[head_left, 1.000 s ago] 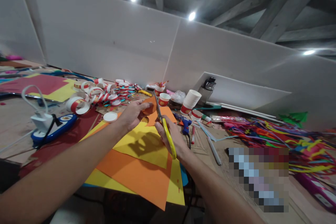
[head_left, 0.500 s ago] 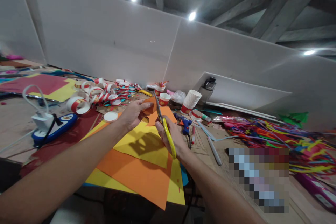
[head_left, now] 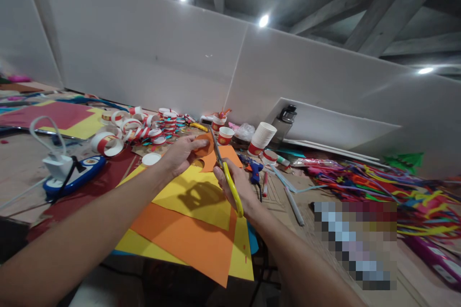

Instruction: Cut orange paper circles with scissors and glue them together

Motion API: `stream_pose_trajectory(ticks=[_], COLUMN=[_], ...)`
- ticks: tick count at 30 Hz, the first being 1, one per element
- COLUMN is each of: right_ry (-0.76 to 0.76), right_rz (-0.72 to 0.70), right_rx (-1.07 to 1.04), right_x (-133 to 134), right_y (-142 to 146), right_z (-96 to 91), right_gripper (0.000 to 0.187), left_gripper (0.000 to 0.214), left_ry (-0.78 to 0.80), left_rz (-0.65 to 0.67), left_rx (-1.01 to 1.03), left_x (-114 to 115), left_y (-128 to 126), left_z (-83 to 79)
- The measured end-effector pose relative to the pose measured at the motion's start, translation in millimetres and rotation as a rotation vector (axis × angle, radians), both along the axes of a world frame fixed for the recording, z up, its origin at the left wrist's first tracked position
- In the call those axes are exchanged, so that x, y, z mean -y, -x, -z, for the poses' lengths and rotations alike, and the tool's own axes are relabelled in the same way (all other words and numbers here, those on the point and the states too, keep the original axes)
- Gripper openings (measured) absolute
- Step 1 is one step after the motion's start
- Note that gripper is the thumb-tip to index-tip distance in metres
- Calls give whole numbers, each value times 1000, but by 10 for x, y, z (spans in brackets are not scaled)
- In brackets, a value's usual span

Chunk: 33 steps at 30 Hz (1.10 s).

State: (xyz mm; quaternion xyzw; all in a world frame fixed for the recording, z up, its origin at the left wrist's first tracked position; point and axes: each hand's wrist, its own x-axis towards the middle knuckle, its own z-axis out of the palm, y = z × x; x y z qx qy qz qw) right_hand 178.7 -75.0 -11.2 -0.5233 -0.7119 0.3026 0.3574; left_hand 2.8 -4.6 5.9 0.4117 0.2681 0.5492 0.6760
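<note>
My left hand (head_left: 182, 153) pinches a small rounded orange paper piece (head_left: 205, 147) just above the table. My right hand (head_left: 237, 187) grips yellow-handled scissors (head_left: 226, 177), whose blades point up and away, touching the right edge of that piece. Below both hands lie overlapping orange and yellow paper sheets (head_left: 194, 220), one orange sheet hanging over the table's near edge.
A heap of red-and-white paper cup rings (head_left: 137, 129) lies at the back left, a stack of paper cups (head_left: 261, 138) and a blue glue gun (head_left: 255, 171) to the right. A white charger on a blue power strip (head_left: 68, 175) sits left. Colourful strips (head_left: 396, 192) cover the right side.
The orange piece has come free of the larger sheet and sits a little higher in my left fingers. The scissors and my right hand have barely moved.
</note>
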Motion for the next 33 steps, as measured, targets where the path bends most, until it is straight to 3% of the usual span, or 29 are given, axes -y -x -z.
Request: stream_pose_trajectory(ticks=[7, 33], right_ry=[8, -58], right_rz=[-16, -42], right_rx=[21, 67], right_x=[2, 17], right_y=[-9, -28], right_z=[-43, -95], right_gripper=[26, 24], left_gripper=[20, 13], left_ry=[75, 39], left_rz=[56, 92], left_rx=[-38, -98], left_x=[39, 20], left_y=[-16, 57], left_z=[-27, -83])
